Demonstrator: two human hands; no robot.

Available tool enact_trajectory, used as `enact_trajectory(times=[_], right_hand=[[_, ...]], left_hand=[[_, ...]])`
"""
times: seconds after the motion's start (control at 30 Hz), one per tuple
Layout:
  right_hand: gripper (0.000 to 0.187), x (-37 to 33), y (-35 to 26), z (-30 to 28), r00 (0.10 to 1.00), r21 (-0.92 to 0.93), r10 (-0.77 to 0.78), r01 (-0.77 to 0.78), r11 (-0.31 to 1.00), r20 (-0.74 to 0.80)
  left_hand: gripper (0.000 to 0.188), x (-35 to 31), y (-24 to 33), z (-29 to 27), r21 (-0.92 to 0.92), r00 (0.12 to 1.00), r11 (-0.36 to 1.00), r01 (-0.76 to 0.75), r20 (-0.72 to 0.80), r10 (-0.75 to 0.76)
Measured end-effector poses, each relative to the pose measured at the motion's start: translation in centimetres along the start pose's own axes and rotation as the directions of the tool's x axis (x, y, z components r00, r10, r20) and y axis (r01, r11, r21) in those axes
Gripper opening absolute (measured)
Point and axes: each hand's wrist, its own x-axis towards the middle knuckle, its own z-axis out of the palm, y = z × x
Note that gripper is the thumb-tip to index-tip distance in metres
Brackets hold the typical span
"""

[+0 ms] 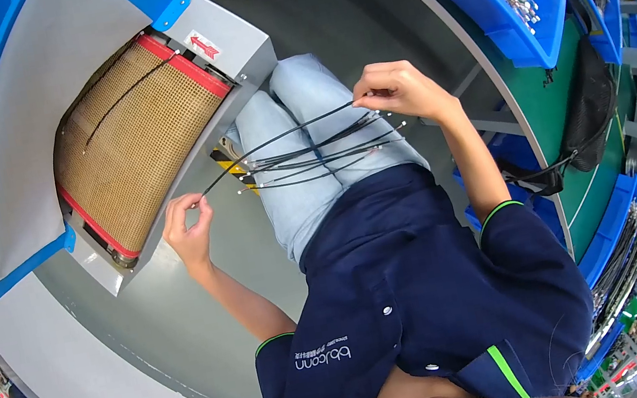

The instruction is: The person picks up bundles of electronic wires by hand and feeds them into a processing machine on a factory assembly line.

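Note:
A thin black cable (275,145) is stretched at a slant above my lap. My left hand (189,228) pinches its lower end between thumb and fingertips. At its other end, my right hand (399,89) is closed on the cable, with the fingers bunched together. Several more black cables (320,161) with small light-coloured connector ends lie across my thighs below it. To the left, another black cable (125,94) rests on the tan mesh conveyor belt (132,155), and a further dark cable runs along the belt's far edge.
A blue and white machine hood (15,167) arches over the red-edged belt. At the upper right, a blue bin (493,6) full of cables stands on a green-topped bench (525,90). A black bag (587,105) lies farther along, near more blue bins.

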Motion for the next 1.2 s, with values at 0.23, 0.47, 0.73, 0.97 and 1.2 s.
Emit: enact_trajectory(times=[0.23, 0.47, 0.73, 0.97, 1.2], right_hand=[[0.008, 1.6, -1.2, 1.9, 0.998, -0.016, -0.022, 0.023, 1.000, 0.066], [0.009, 9.3, -7.0, 5.0, 0.986, -0.141, -0.166, 0.167, 0.976, 0.021], [0.009, 23.8, -19.9, 10.2, 0.931, -0.245, -0.346, 0.311, 0.918, -0.117], [0.015, 29.6, -25.0, 11.3, 0.912, -0.299, -0.361, 0.296, 0.907, -0.193], [0.017, 22.9, -29.5, 4.4, 0.977, -0.136, -0.179, 0.162, 0.977, -0.120]], left_hand=[[0.017, 0.1, -1.9, -2.2, 0.001, 1.000, 1.000, -0.005, -0.025, 0.005], [0.015, 3.6, -5.6, -10.5, 0.026, 0.995, 0.999, 0.025, -0.101, -0.022], [0.009, 11.4, -9.3, -28.9, 0.114, 0.979, 0.978, 0.175, -0.126, -0.160], [0.010, 16.4, -9.7, -36.0, 0.155, 0.990, 0.978, 0.139, -0.030, -0.136], [0.023, 17.8, -4.4, -38.8, 0.224, 0.989, 0.966, 0.132, -0.098, -0.113]])
